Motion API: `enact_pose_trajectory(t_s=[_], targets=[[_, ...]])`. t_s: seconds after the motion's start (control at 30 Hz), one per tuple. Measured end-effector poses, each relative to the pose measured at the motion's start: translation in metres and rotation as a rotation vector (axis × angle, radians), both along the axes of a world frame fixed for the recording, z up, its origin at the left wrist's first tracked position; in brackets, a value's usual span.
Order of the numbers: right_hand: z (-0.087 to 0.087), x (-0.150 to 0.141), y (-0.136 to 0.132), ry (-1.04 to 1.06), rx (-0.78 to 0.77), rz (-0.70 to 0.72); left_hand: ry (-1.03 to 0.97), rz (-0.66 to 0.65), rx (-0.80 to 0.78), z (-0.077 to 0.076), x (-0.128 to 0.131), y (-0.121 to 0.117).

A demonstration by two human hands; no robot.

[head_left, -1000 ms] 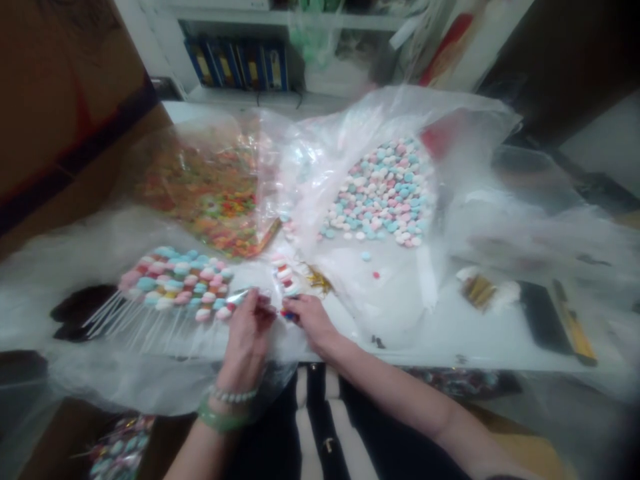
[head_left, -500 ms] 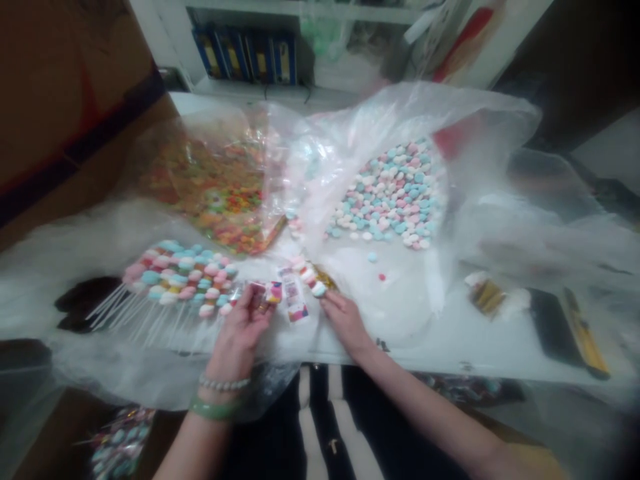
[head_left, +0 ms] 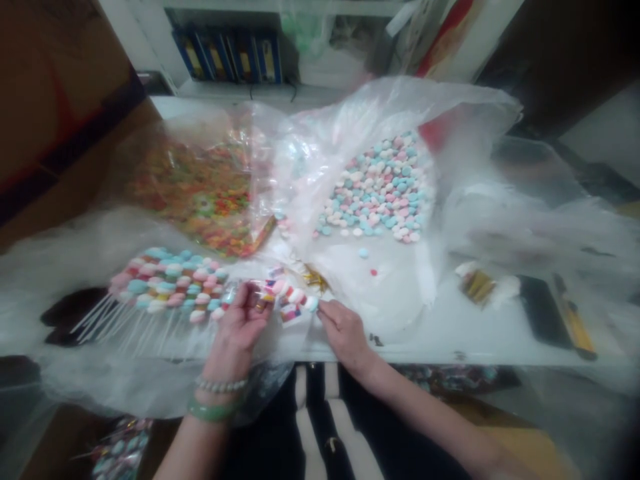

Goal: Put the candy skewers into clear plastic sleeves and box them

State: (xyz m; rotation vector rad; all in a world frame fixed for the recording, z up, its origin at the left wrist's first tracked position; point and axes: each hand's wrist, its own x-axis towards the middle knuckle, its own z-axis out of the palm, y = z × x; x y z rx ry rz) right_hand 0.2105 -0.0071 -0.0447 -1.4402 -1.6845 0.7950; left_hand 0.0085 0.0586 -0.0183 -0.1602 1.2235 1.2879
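My left hand (head_left: 239,332) is curled round the mouth of a small clear printed wrapper (head_left: 267,292), thumb and fingers pinching it. My right hand (head_left: 342,329) pinches the end of a candy skewer (head_left: 296,297) of pink, white and blue pieces, whose far end lies at the wrapper. Just left of my left hand lies a heap of wrapped candy skewers (head_left: 167,283) with white sticks fanning out toward the table edge. Gold twist ties (head_left: 316,277) lie just beyond my hands.
A big clear bag of pastel candies (head_left: 380,190) lies open behind my right hand. A bag of orange and green sweets (head_left: 210,203) sits at the back left. A brown cardboard box (head_left: 55,113) stands at the left. A dark flat case (head_left: 543,320) and a yellow-black tool (head_left: 575,323) lie at the right.
My right hand has drawn the candy skewer leftward toward the wrapper in my left hand. The view has shifted slightly; the left hand stays in place.
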Motion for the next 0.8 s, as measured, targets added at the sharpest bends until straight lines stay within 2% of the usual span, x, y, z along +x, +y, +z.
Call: enact_pose_trajectory(t_s=[0.13, 0.37, 0.53, 0.67, 0.8], targets=[[-0.004, 0.003, 0.000, -0.046, 0.013, -0.006, -0.062, 0.052, -0.023, 0.007, 0.004, 0.001], [-0.009, 0.005, -0.003, -0.222, 0.119, -0.020, -0.027, 0.012, -0.033, 0.012, 0.010, 0.001], [-0.008, 0.006, -0.005, -0.435, 0.220, -0.027, -0.015, -0.055, -0.040, 0.015, 0.016, 0.000], [-0.002, 0.006, -0.011, -0.550, 0.202, 0.006, -0.001, -0.100, -0.024, 0.012, 0.023, 0.002], [0.000, 0.002, -0.011, -0.516, 0.135, -0.008, -0.003, -0.100, -0.016, 0.001, 0.016, 0.006]])
